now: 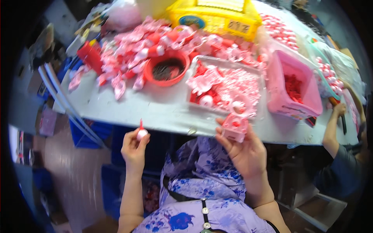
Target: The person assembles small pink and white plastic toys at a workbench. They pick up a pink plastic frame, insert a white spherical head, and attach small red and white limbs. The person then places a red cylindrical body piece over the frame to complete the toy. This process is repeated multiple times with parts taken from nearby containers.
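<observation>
In front of the table edge, my left hand [133, 145] pinches a small white ball with a red stem [142, 134] pointing up. My right hand [248, 151] holds a pink plastic toy part [235, 127], box-shaped at the bottom, with a pale round hoop on top and something red inside. Its fingers and thumb close around the sides of the part. The two hands are apart. Just beyond the right hand lies a clear shallow tray [262, 91] with small pale pink pieces, red pieces and larger pink parts. A red bowl [149, 79] of small dark pieces stands left of the tray.
Pink and red plastic parts [128, 50] are heaped at the back left. A yellow basket [217, 19] stands behind them. Right of the tray is a pink bin [278, 97] with red pieces. Another person's hand [340, 109] holds a dark tool at the far right.
</observation>
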Available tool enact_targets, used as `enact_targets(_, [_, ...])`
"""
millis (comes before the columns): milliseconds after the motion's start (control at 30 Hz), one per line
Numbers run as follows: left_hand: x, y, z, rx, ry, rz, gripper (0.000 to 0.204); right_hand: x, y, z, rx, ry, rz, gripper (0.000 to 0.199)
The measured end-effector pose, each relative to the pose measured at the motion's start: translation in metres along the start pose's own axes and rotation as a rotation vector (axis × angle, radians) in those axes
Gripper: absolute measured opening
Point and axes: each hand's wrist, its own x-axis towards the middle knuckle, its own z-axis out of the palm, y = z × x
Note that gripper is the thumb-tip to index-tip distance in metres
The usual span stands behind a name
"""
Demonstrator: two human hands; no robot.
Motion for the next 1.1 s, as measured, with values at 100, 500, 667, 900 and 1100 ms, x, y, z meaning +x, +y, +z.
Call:
enact_targets(100, [-0.003,-0.007,-0.007,-0.011,0.024,0.016,0.024,0.007,0.007,0.001,0.034,-0.037,0.039,0.049])
enact_targets(500, [-0.008,0.003,-0.008,0.006,-0.01,-0.046,0.032,0.0,0.001,0.003,0.037,-0.074,0.037,0.047])
enact_targets(667, [-0.003,0.001,-0.002,-0.013,0.004,-0.07,0.033,0.002,0.003,0.0,0.039,-0.061,0.048,0.047])
enact_targets(900, [-0.004,-0.003,-0.001,-0.075,0.106,-0.088,0.028,0.009,0.01,0.0,0.034,-0.023,0.055,0.05])
enact_targets(1100, [-0.002,-0.006,0.004,-0.266,0.083,-0.19,0.029,0.01,0.019,0.002,0.056,-0.03,0.013,0.049])
